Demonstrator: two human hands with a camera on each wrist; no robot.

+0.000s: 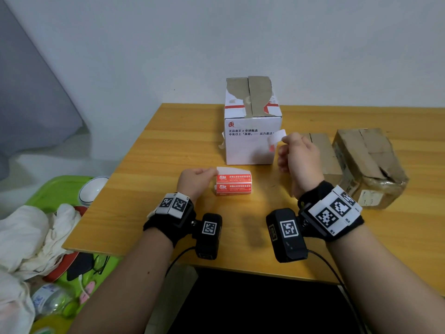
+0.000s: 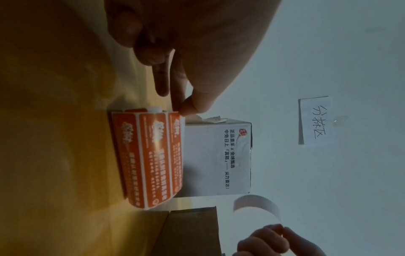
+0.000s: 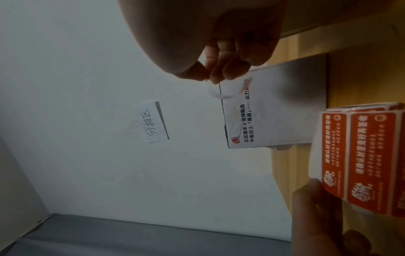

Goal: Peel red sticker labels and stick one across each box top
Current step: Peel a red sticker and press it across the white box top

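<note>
Your right hand (image 1: 298,153) is pinching a peeled sticker (image 1: 277,138) just in front of the white box (image 1: 252,141); your left hand (image 1: 195,180) pinches the sticker stack (image 1: 233,184) near you. No box top looks labelled yet, so all three remain.

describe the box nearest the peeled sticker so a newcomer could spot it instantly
On the wooden table, look toward the back edge by the wall: the white box stands there, just behind the sticker roll. The right hand pinches the peeled sticker in front of it. Unlike the two brown boxes to its right, it is taller, white, printed with black text, its top torn to bare cardboard.
</note>
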